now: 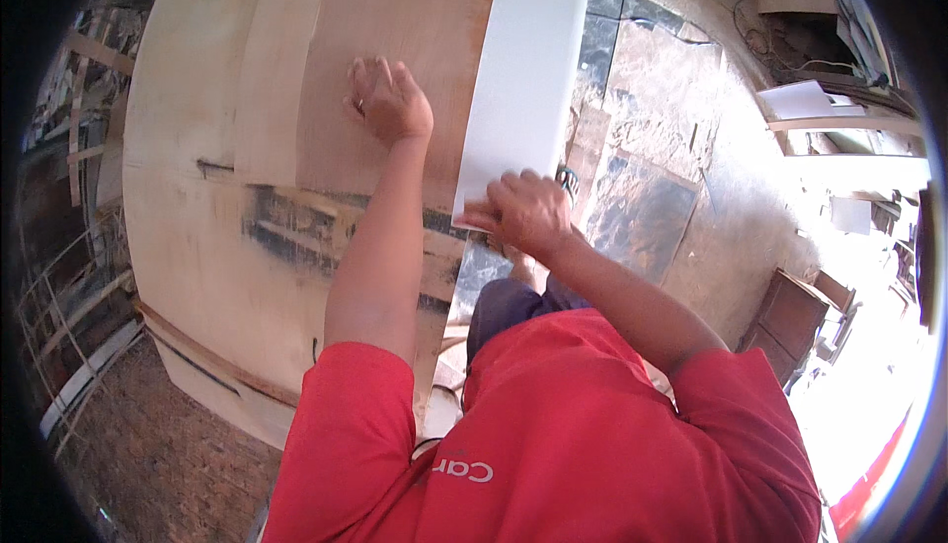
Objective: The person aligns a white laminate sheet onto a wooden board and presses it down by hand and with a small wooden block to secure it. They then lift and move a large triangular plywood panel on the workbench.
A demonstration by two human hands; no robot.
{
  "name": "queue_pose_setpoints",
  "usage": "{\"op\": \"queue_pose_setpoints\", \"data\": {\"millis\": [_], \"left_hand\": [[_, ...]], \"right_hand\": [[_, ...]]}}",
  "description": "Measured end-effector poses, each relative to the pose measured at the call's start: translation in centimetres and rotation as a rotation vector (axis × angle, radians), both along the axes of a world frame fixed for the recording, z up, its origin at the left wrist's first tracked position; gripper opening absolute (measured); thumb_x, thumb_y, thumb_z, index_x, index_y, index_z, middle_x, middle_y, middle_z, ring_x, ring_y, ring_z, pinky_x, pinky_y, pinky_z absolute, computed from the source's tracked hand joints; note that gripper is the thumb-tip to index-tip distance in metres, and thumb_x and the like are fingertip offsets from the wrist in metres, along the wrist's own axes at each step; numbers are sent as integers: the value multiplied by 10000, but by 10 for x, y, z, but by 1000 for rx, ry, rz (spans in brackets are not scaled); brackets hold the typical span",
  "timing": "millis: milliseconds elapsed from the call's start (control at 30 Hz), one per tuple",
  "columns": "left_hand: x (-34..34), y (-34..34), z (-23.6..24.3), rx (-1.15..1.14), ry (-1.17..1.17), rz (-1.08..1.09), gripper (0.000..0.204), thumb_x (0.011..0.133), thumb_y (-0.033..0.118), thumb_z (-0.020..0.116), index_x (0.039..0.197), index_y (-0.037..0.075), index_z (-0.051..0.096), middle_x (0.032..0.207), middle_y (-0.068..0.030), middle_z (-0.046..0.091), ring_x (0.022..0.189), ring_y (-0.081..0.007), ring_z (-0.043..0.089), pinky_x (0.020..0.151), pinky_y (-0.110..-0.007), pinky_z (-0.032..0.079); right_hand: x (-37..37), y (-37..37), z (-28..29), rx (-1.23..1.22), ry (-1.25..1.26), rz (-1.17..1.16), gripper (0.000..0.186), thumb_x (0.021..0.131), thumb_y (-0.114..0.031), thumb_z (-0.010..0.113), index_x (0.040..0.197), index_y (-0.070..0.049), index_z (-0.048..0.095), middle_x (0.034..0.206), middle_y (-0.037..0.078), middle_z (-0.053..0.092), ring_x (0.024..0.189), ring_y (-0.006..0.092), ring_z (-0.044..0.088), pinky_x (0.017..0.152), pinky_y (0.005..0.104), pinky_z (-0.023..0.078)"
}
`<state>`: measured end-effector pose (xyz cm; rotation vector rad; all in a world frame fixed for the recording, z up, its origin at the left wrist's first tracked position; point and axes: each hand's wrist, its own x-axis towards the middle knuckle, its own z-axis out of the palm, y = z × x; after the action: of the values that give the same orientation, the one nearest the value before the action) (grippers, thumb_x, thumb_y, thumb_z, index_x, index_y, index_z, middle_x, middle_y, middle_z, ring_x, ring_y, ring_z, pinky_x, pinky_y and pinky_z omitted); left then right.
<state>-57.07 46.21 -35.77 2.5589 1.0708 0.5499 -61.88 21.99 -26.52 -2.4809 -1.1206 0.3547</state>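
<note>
A long white laminate strip [515,30] lies along the right edge of a wooden worktop [183,89], beside a brown veneer sheet [370,10]. My right hand [518,209] grips the near end of the strip, fingers bent over it. Over the brown sheet, my left hand [388,99] has loosely bent, separated fingers and no visible object in it; whether it touches the surface is unclear. Dark, worn marks show on the worktop below the sheet.
My legs and a sandalled foot are below the worktop's right edge, on floor panels [662,99]. A wooden cabinet piece [785,321] stands at lower right. Shelving with boards [820,99] is at upper right; slatted scraps [84,148] line the left.
</note>
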Motion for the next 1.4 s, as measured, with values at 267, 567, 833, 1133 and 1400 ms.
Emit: {"op": "queue_pose_setpoints", "data": {"millis": [267,567,833,1133,1400], "left_hand": [[-1,-8,7,-21,-21,-18,600,1101,444,305,1428,46,610,1599,-183,434,1535,-299,311,1236,-570,136],[2,-5,12,-4,134,-49,593,1107,443,314,1502,51,519,1648,-175,359,1552,-316,282,1245,-586,116],[8,-11,25,-5,119,-39,574,1073,404,437,1529,57,471,1643,-205,357,1549,-367,281,1237,-602,138],[26,-19,40,-17,247,43,678,1006,395,541,1568,42,400,1657,-213,325,1546,-403,274,1240,-611,134],[28,-21,42,-3,256,30,695,994,378,555,1576,42,376,1658,-229,307,1544,-431,259,1235,-616,146]], "right_hand": [[118,44,-46,-27,-333,7,626,869,-760,576,807,-156,730,807,16,703,800,227,707,688,429,542],[254,73,-24,-145,-258,-100,682,888,-802,519,883,-166,764,854,16,743,838,219,739,730,409,583],[432,90,-42,-2,-476,-143,686,904,-781,538,808,-126,716,784,70,733,727,263,733,641,433,592],[638,127,-49,-186,-405,-276,812,905,-867,380,1085,-172,759,1056,88,773,985,292,746,856,465,583],[714,155,-36,-263,-263,-363,872,866,-909,378,1271,-215,716,1218,138,739,1162,324,698,962,520,532]]}}
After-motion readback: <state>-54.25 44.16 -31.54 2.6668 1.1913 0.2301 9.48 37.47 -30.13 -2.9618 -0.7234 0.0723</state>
